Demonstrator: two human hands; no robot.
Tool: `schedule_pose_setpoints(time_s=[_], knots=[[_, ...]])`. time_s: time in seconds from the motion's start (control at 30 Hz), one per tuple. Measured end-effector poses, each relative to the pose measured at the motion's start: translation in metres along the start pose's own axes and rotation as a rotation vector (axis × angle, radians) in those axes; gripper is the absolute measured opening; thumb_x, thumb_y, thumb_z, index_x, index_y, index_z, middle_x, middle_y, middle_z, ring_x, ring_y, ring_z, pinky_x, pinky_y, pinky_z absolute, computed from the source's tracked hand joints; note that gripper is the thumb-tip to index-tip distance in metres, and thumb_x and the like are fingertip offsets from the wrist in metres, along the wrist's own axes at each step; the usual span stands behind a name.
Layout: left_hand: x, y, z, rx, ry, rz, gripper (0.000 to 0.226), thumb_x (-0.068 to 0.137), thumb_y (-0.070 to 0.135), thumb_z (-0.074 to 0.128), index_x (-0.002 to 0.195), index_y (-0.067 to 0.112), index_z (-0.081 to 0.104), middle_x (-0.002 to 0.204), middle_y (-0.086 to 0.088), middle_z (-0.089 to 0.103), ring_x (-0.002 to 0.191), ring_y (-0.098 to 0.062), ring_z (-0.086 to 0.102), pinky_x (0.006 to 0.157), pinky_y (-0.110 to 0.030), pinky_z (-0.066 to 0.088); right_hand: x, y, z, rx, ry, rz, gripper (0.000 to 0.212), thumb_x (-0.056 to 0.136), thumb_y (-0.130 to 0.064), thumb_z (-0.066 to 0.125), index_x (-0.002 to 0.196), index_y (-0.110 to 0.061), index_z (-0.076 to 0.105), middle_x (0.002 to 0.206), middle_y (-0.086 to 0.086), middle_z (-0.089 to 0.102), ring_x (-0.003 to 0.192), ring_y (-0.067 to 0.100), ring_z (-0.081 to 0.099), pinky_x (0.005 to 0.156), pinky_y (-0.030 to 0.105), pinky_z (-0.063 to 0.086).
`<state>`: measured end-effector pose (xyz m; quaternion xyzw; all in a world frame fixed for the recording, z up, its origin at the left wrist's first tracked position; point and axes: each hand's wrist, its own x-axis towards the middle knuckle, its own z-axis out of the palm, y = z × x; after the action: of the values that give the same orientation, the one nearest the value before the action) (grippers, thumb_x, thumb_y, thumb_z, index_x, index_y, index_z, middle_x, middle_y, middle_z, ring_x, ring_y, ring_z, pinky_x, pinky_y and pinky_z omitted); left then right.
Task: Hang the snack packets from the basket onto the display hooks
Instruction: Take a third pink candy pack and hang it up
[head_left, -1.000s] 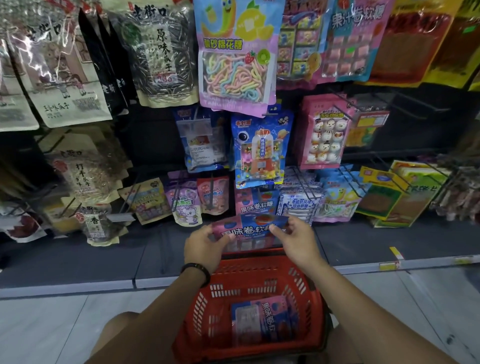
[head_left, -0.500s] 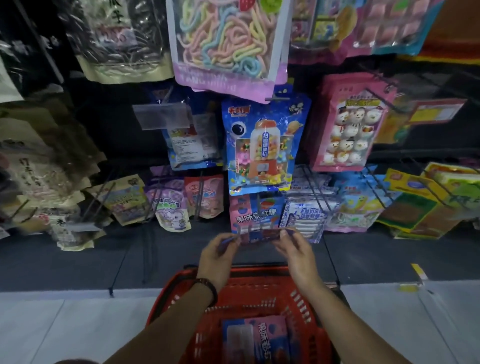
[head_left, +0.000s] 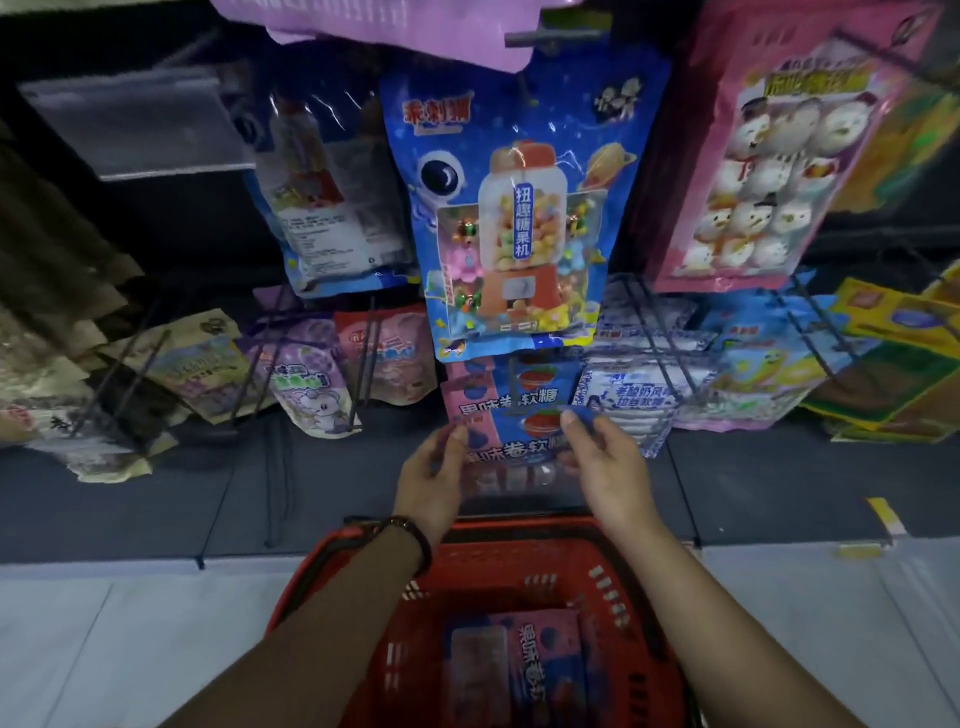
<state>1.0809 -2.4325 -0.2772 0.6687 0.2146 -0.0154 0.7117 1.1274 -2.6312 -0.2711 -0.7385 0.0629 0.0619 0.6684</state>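
I hold a pink-and-blue candy packet (head_left: 511, 441) upright by its two top corners, my left hand (head_left: 434, 475) on the left corner and my right hand (head_left: 605, 467) on the right. It sits just in front of a matching packet (head_left: 506, 389) that hangs on a low display hook (head_left: 511, 387). Below my arms stands the red basket (head_left: 618, 577), and another packet of the same kind (head_left: 519, 670) lies flat inside it.
A big blue gumball-machine bag (head_left: 511, 223) hangs right above the low hook. White-blue packets (head_left: 639, 395) crowd its right side, purple and pink pouches (head_left: 311, 384) its left. A dark shelf base (head_left: 156, 499) meets the pale tiled floor (head_left: 104, 634).
I have leaned in closer to the rack. Both hands have raised the packet from over the basket up to the matching packet on the low hook, and tipped it upright.
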Motion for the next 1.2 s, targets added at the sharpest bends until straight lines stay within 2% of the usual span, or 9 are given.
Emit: schedule_pose_setpoints(time_s=[0.1, 0.27, 0.5, 0.6, 0.7, 0.87, 0.97, 1.07, 1.2], knots=[[0.006, 0.005, 0.003, -0.020, 0.039, -0.016, 0.022, 0.106, 0.043, 0.055, 0.101, 0.041, 0.077, 0.118, 0.007, 0.077, 0.112, -0.029, 0.073, 0.089, -0.051, 0.063, 0.006, -0.003, 0.005, 0.009, 0.032, 0.025, 0.061, 0.086, -0.075, 0.062, 0.100, -0.017, 0.074, 0.097, 0.014, 0.077, 0.086, 0.034, 0.075, 0.088, 0.062, 0.060], [0.017, 0.011, 0.005, -0.007, 0.087, -0.051, 0.029, 0.100, 0.050, 0.062, 0.122, 0.036, 0.074, 0.120, 0.009, 0.077, 0.109, -0.024, 0.075, 0.085, -0.048, 0.065, 0.013, -0.004, 0.006, 0.018, 0.100, 0.084, 0.031, 0.102, -0.052, 0.063, 0.087, -0.030, 0.077, 0.090, -0.005, 0.081, 0.083, 0.028, 0.078, 0.085, 0.056, 0.064], [0.033, 0.022, 0.015, -0.011, 0.149, -0.150, 0.030, 0.099, 0.056, 0.060, 0.115, 0.034, 0.072, 0.122, 0.003, 0.070, 0.106, -0.026, 0.073, 0.070, -0.035, 0.061, 0.024, 0.009, 0.013, -0.018, 0.089, 0.044, 0.030, 0.080, -0.074, 0.062, 0.089, -0.045, 0.064, 0.099, 0.017, 0.067, 0.097, 0.044, 0.071, 0.089, 0.065, 0.057], [0.040, 0.027, 0.021, -0.009, 0.187, -0.154, 0.020, 0.100, 0.056, 0.059, 0.106, 0.040, 0.069, 0.121, 0.002, 0.070, 0.110, -0.029, 0.071, 0.074, -0.038, 0.062, 0.025, 0.007, 0.014, -0.022, 0.075, 0.030, 0.024, 0.086, -0.061, 0.066, 0.109, -0.056, 0.065, 0.111, -0.001, 0.071, 0.107, 0.025, 0.073, 0.100, 0.053, 0.057], [0.043, 0.028, 0.025, -0.021, 0.200, -0.152, 0.020, 0.101, 0.055, 0.058, 0.106, 0.038, 0.068, 0.113, 0.004, 0.069, 0.112, -0.031, 0.070, 0.072, -0.036, 0.061, 0.020, 0.006, 0.012, -0.082, 0.055, 0.000, 0.043, 0.101, -0.033, 0.067, 0.141, -0.022, 0.059, 0.131, 0.002, 0.069, 0.107, 0.001, 0.068, 0.097, 0.029, 0.054], [0.045, 0.025, 0.021, 0.000, 0.213, -0.169, 0.040, 0.098, 0.060, 0.058, 0.128, 0.033, 0.057, 0.127, -0.003, 0.062, 0.114, -0.031, 0.068, 0.087, -0.047, 0.063, 0.009, 0.011, 0.014, -0.140, 0.058, -0.007, 0.057, 0.103, -0.021, 0.066, 0.155, -0.013, 0.043, 0.150, 0.000, 0.057, 0.093, -0.037, 0.052, 0.081, -0.006, 0.040], [0.039, 0.021, 0.009, 0.018, 0.223, -0.193, 0.046, 0.093, 0.058, 0.067, 0.123, 0.026, 0.055, 0.119, -0.007, 0.065, 0.100, -0.029, 0.071, 0.083, -0.046, 0.064, -0.010, 0.011, 0.010, -0.211, 0.060, 0.030, 0.048, 0.102, -0.023, 0.068, 0.146, -0.013, 0.049, 0.136, -0.003, 0.064, 0.093, -0.026, 0.057, 0.092, 0.015, 0.048], [0.024, 0.013, -0.010, 0.129, 0.133, -0.240, 0.038, 0.095, 0.034, 0.073, 0.124, 0.019, 0.055, 0.119, -0.024, 0.066, 0.076, -0.025, 0.062, 0.060, -0.034, 0.054, -0.031, 0.019, 0.006, -0.328, 0.026, 0.095, 0.026, 0.101, -0.026, 0.069, 0.125, -0.019, 0.059, 0.107, -0.006, 0.066, 0.091, 0.005, 0.065, 0.072, 0.017, 0.044], [-0.027, 0.014, -0.042, 0.502, -0.158, -0.189, 0.005, 0.100, 0.031, 0.067, 0.103, 0.028, 0.066, 0.113, -0.002, 0.074, 0.085, -0.024, 0.076, 0.073, -0.038, 0.057, -0.053, 0.049, 0.009, -0.538, -0.122, 0.233, 0.012, 0.096, -0.028, 0.070, 0.098, -0.018, 0.077, 0.089, 0.003, 0.077, 0.090, 0.023, 0.072, 0.082, 0.030, 0.052]])
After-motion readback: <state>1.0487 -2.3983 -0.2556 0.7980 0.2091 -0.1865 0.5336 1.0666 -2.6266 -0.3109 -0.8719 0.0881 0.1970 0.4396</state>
